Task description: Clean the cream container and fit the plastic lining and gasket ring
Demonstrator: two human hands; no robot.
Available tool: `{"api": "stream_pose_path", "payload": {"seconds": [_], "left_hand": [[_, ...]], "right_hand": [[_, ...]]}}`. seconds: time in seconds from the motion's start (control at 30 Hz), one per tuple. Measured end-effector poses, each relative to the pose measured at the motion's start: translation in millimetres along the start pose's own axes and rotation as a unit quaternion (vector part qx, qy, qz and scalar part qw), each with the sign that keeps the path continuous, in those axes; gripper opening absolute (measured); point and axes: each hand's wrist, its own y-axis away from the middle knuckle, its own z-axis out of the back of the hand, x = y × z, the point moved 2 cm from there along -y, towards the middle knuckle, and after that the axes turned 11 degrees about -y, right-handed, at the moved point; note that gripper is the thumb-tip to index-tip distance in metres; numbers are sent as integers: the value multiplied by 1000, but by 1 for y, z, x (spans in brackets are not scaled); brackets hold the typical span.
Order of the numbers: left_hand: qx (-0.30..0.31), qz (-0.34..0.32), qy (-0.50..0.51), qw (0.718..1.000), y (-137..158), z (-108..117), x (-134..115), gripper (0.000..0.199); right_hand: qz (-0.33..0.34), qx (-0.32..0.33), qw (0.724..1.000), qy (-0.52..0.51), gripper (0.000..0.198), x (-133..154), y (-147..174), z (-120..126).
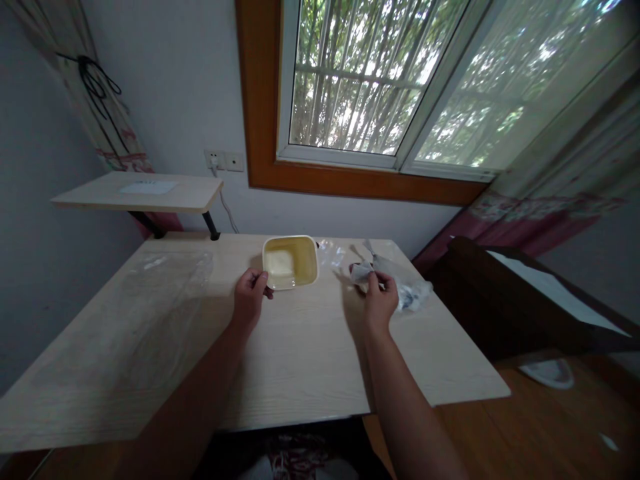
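A cream-yellow plastic container (pixel 304 261), rectangular with rounded corners, is tilted so that its bare inside faces me. My left hand (pixel 250 293) grips its near left corner, the thumb on the rim and the fingers underneath. Over the right part of the table, my right hand (pixel 381 297) pinches a small crumpled whitish piece (pixel 361 271) that looks like tissue or a wipe. Just beyond and beside that hand lies a clear plastic bag (pixel 415 293) with some dark print. Another clear crinkled wrapper (pixel 330 253) rests right of the container.
A wooden table (pixel 300 360) spans the view. On its left lies a large transparent plastic sheet (pixel 165 313). A raised shelf (pixel 100 190) with a paper (pixel 149 187) stands at the back left. A wall socket (pixel 224 161) has a cable hanging down. Dark furniture (pixel 500 300) is at the right.
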Motion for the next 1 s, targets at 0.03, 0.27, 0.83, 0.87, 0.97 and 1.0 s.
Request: {"api": "stream_pose_path", "payload": {"seconds": [0.03,0.27,0.83,0.87,0.97,1.0], "left_hand": [[-1,-1,4,1000,0,1,0,24],[2,-4,7,1000,1,3,-2,23],[3,-10,28,1000,0,2,0,25],[3,-12,28,1000,0,2,0,25],[5,-18,24,1000,1,3,0,25],[6,-19,22,1000,1,3,0,25]], "right_hand": [[11,-8,1000,23,40,2,-2,2],[135,43,973,184,30,9,-16,8],[126,183,845,486,27,-4,-22,7],[134,178,846,485,28,-3,-20,7],[160,164,851,473,30,-1,-16,6],[170,170,852,465,30,-1,-15,6]]}}
